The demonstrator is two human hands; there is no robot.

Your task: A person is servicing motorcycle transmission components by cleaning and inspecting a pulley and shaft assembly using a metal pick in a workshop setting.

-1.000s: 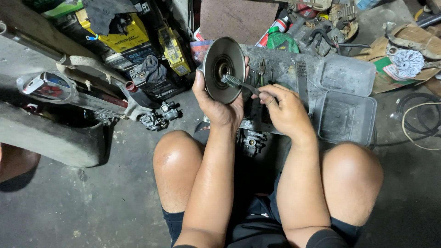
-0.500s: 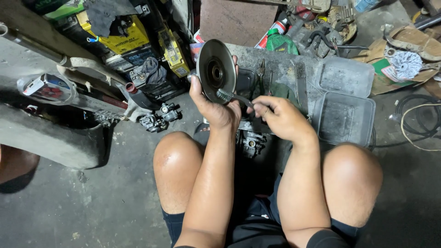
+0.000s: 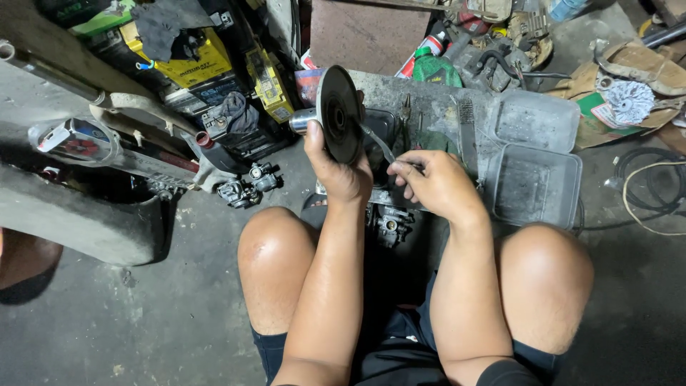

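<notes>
Dark metal fills the middle of the view: a round disc [image 3: 341,114] with a short silver hub [image 3: 301,121] poking out to one side, held up on edge above the knees. Left hand [image 3: 341,170] has it from below, fingers wrapped up around the lower rim, grip clenched on the disc. Right hand [image 3: 436,184] sits just beside it, grip closed on a thin metal tool [image 3: 377,143], and that tool slants up to the disc's face, its tip at the centre or very near it; whether it touches I cannot tell. Just beyond both hands lies a grey slab [image 3: 436,107] serving as a bench, and on it, just past the right hand, a wire brush [image 3: 468,136] and pliers [image 3: 405,111]. Further out from the right hand, two grey plastic trays [image 3: 532,154] sit side by side, one partly over the other. Below the hands, between the bare knees, a carburettor [image 3: 389,225] rests on the concrete floor [image 3: 164,322]. Out from the left hand, another small carburettor [image 3: 246,186] lies on the floor near a grey motorcycle panel [image 3: 78,139]. Far beyond the left hand sits a yellow battery [image 3: 182,64] with a dark rag over it. Beyond the disc stands a green bottle [image 3: 434,71], and well off from the right hand a coil of cable [image 3: 650,189] lies on the floor.
</notes>
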